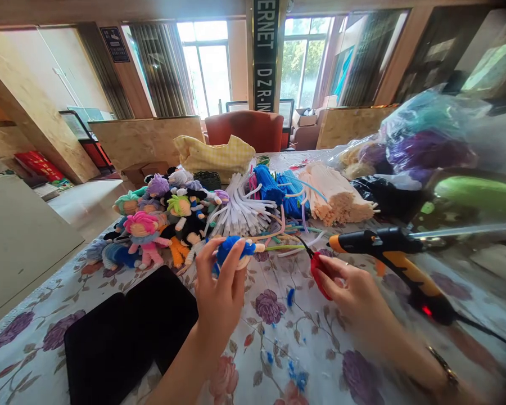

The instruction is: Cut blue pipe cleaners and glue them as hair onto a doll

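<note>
Between the fingers of my left hand (221, 281) is a small blue fuzzy doll piece (231, 249) with a pale part sticking out to the right. My right hand (341, 287) is closed on red-handled scissors (319, 275), whose dark tips point up and left, apart from the blue piece. Blue fluff scraps (297, 376) lie on the flowered tablecloth (253, 337) below and between my hands. A black and orange glue gun (394, 253) with a red light stands to the right of my right hand.
Finished yarn dolls (145, 230) are piled at the left, behind a black tablet or folder (126, 332). Bundles of white (244, 205), blue (270, 183) and cream stems (337, 194) lie across the back. Plastic bags (430, 135) fill the back right.
</note>
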`<state>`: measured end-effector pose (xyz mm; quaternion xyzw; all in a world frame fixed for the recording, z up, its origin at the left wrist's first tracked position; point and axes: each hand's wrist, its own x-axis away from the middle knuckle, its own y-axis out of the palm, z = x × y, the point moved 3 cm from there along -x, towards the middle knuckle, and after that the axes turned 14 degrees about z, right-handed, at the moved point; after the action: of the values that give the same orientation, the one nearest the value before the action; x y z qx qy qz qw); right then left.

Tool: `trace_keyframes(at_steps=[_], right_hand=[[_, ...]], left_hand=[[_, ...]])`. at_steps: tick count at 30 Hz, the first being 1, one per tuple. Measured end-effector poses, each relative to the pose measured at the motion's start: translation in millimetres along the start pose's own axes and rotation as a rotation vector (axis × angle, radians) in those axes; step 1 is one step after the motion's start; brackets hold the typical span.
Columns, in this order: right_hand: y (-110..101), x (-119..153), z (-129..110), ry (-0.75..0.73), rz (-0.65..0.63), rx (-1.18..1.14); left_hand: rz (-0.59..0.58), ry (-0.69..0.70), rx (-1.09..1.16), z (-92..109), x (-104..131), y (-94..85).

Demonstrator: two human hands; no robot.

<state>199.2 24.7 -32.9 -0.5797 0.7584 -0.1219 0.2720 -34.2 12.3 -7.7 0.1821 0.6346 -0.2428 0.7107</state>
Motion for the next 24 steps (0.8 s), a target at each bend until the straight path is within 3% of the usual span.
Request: trace_keyframes(at_steps=[2, 6, 12, 19, 24], right_hand=[[-1.0, -0.8, 1.9, -0.122, 0.09, 0.188], [2.5, 1.3, 7.1, -0.229, 0.104, 0.419], [0.6, 3.7, 3.3, -0.31, 0.1, 0.436], [-2.9, 5.1, -2.8, -0.139, 0.038, 0.139], [-4.1, 4.6, -2.1, 0.001, -0.017, -0.023]], left_hand=[[0.037, -0.051, 0.017, 1.4, -3.8, -1.5], [0.063, -0.136, 0.063, 3.8, -10.9, -1.8], [-0.023, -0.29, 0.12, -1.4, -7.3, 2.9], [-0.259, -0.567, 0.095, -7.8, 5.5, 13.3], [-0.331, -0.722, 0.028, -11.4, 12.2, 16.5]])
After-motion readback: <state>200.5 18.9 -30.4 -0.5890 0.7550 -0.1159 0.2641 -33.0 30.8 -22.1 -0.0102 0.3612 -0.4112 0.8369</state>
